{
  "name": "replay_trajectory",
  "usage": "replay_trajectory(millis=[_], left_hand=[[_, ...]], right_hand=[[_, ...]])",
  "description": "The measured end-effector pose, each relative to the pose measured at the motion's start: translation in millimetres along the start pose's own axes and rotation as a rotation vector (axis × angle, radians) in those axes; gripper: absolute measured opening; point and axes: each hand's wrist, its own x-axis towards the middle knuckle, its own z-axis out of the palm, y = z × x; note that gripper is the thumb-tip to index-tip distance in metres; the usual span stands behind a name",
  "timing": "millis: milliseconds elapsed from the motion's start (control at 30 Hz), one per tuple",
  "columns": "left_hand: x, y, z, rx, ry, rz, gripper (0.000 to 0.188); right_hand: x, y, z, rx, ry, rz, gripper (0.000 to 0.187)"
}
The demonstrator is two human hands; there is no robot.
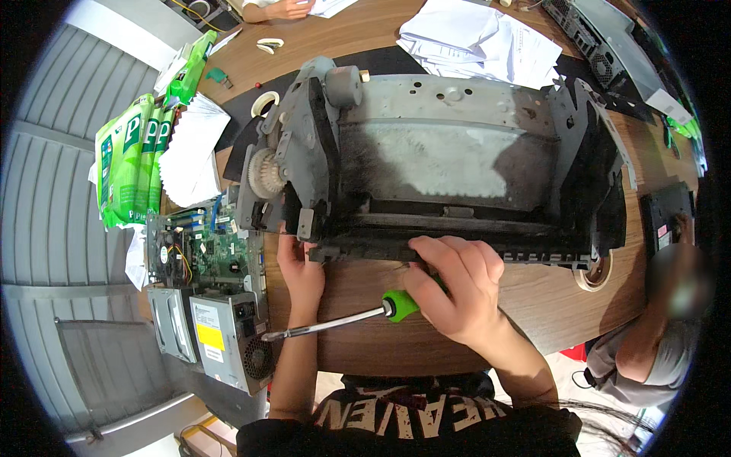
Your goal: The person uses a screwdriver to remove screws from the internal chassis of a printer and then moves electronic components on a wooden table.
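A large grey and black printer frame (449,164), with a white gear and a motor on its left side, rests on the wooden table. At its lower left corner my left hand (301,278) grips the frame, its fingertips hidden behind the metal. A screwdriver (335,323) with a green handle lies in my right hand (461,288), its shaft pointing left and slightly down. The fingers of that same hand curl over the black strip (365,251) along the frame's near edge. Part of the handle is hidden under my palm.
To the left lie a green circuit board (221,247), a power supply (232,339) and green packs (133,164). Papers (480,38) cover the far side. Tape rolls (594,276) sit near the frame. Another person's hand (289,9) is at the far edge; someone sits at right.
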Motion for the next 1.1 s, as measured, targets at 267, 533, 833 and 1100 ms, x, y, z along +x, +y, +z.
replay_trajectory(millis=[267, 533, 833, 1100], left_hand=[[-2.6, 15.4, 3.2, -0.222, -0.011, -0.065, 0.040], [17.8, 57.5, 5.2, -0.489, 0.053, -0.035, 0.039], [83.6, 104.0, 13.7, -0.231, 0.099, 0.738, 0.033], [95.1, 89.3, 44.3, -0.516, 0.221, 0.861, 0.023]], right_hand=[[-6.0, 10.2, -7.3, 0.100, -0.061, 0.017, 0.025], [7.3, -4.5, -19.4, -0.013, -0.035, 0.104, 0.028], [35.3, -43.6, 17.3, 0.020, -0.020, 0.130, 0.043], [41.0, -28.8, 27.2, -0.068, 0.033, 0.166, 0.037]])
